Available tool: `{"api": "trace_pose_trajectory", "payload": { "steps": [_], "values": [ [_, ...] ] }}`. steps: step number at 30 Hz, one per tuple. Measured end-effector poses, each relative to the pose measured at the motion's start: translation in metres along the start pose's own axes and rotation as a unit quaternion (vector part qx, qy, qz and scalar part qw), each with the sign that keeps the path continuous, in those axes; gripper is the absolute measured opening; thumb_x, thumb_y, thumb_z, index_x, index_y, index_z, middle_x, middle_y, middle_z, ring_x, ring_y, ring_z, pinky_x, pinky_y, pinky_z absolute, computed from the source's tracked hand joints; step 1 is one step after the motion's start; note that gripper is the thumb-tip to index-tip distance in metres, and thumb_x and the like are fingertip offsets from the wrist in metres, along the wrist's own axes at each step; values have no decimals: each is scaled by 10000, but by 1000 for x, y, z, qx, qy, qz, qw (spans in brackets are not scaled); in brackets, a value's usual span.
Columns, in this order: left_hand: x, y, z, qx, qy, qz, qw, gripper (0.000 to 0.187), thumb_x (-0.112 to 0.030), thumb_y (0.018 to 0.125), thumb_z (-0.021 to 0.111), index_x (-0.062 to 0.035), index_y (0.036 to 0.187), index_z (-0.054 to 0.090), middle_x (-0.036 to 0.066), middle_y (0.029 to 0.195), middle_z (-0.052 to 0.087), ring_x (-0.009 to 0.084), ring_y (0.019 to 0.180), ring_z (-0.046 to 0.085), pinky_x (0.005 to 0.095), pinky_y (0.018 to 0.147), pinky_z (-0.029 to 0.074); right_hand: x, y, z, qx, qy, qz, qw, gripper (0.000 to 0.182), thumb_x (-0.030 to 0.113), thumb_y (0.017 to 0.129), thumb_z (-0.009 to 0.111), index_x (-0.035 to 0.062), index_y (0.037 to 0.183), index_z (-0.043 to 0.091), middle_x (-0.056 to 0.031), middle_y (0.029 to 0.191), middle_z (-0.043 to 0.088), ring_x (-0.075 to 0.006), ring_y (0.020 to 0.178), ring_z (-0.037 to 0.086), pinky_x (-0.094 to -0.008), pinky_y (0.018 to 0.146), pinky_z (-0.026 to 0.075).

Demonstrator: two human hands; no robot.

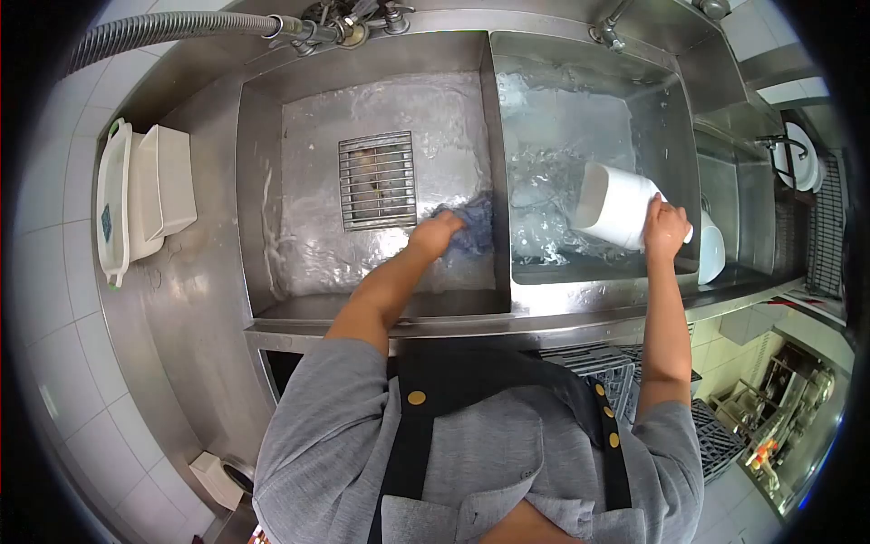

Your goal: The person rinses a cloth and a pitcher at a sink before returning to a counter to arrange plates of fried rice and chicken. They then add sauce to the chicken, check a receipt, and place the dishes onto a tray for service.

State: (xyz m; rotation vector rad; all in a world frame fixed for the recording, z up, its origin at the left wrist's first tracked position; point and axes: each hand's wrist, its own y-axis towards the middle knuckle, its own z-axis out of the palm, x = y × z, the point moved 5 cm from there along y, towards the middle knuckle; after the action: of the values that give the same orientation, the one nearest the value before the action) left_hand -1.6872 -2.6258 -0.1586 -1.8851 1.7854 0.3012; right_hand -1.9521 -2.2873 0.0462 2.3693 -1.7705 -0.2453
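Observation:
My left hand is in the left sink basin, its fingers closed on a bunched blue cloth that lies on the wet bottom near the dividing wall. Over the right basin, which holds clear, rippling water, my right hand grips a white plastic container by its far right end. The container is tipped on its side, its open mouth facing left above the water. A metal drain grate sits left of the blue cloth.
White plastic tubs and a tray stand on the steel counter at left. A flexible metal hose and taps hang over the back edge. A white bowl is at right, with dark crates below.

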Motion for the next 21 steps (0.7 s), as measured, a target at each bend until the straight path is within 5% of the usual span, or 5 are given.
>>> {"api": "trace_pose_trajectory", "payload": {
  "steps": [2,9,13,17,21],
  "values": [
    [11,5,-10,49,-111,-180,976,328,-358,890,516,-68,912,669,165,939,667,308,883,637,409,840,479,11,-1,16,8,-16,-24,1000,488,362,937,417,56,698,713,-114,782,687,-293,814,587,-459,764,418],
    [26,-9,-51,-5,-57,-260,964,523,-527,851,493,-55,976,679,221,1069,633,355,1012,605,431,860,469,81,-34,131,79,12,-149,986,497,335,936,419,32,655,696,-136,683,660,-311,810,599,-472,757,413],
    [26,-31,-53,278,-130,-121,944,426,-273,778,599,-67,1149,634,220,1140,603,368,1038,587,382,881,473,87,-39,185,169,92,-87,977,546,401,956,361,11,778,701,-209,865,658,-351,932,598,-484,898,410],
    [62,-38,-59,70,-175,-227,956,341,-172,805,624,-163,1146,641,196,1182,602,331,1069,596,364,907,482,101,-28,214,373,144,54,915,649,534,948,298,6,1010,669,-257,1111,611,-375,1148,517,-481,995,372],
    [12,-42,-16,57,-16,-309,949,384,-134,813,618,-234,1183,609,136,1286,534,317,1201,516,390,998,434,121,-41,215,379,37,-99,919,718,581,946,244,1,1106,636,-250,1148,603,-388,1204,480,-478,994,374]
  ]
}}
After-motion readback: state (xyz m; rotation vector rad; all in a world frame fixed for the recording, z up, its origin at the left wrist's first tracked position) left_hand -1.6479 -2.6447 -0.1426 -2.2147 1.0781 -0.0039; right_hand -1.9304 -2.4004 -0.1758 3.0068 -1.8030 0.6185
